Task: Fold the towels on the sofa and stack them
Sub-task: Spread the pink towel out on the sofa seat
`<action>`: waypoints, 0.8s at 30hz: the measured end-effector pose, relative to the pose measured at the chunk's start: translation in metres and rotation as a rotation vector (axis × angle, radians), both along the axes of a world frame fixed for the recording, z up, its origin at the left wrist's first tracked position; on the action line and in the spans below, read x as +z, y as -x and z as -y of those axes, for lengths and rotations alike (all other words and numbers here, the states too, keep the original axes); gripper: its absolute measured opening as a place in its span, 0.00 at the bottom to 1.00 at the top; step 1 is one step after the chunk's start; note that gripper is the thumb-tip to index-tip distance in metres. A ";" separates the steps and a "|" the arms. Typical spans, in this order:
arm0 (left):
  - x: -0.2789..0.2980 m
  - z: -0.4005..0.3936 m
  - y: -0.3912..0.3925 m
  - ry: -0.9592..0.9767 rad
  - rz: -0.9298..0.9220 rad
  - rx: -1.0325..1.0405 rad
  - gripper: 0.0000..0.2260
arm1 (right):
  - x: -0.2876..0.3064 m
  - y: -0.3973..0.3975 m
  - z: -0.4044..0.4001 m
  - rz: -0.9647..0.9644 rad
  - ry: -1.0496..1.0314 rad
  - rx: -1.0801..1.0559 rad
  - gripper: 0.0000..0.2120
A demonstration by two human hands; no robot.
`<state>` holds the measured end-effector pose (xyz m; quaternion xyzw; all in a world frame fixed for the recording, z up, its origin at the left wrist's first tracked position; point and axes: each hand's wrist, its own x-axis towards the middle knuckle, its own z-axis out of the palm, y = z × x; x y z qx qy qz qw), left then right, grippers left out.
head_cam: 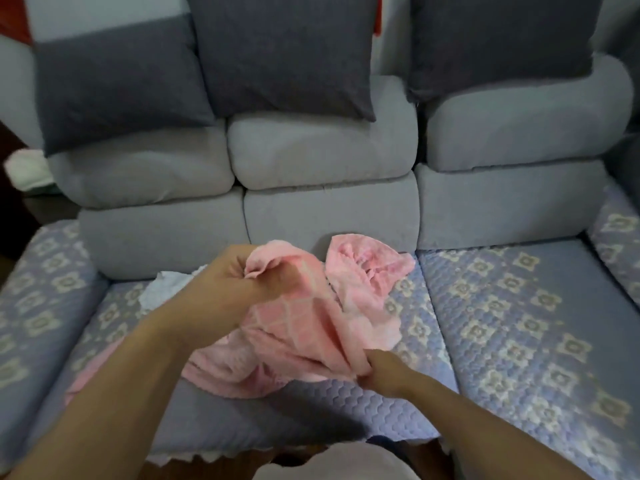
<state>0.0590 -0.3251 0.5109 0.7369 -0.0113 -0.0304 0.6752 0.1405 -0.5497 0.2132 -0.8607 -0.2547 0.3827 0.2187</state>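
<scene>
A: Sofa (322, 216) noted, grey, with a patterned blue quilted cover (512, 306) laid over the seat. Where is the pink towel (304, 327)?

B: Bunched and unfolded, over the middle seat of the sofa. Its upper end is lifted off the seat; the lower folds seem to rest on the cover near the front edge.

A: Left hand (221, 282)?

B: Fingers curled tight; a corner of the pink towel is pinched and held up, toward the sofa's backrest.

A: Right hand (381, 372)?

B: Fingers closed round a gathered edge of the same towel, lower down, toward the sofa's front edge. The fingertips are hidden in the cloth.

A: Other cloths?

B: A white towel (166, 289) is seen crumpled on the seat behind the left forearm. A second pink cloth (93, 368) is partly seen beneath that forearm, lying on the cover; how far it extends cannot be told.

A: Cushions?

B: Three dark grey cushions (284, 53) are propped along the sofa's backrest.
</scene>
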 end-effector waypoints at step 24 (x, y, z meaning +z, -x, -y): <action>0.150 -0.083 -0.164 -1.008 0.361 0.574 0.14 | 0.403 -0.019 0.107 1.500 0.109 -0.031 0.35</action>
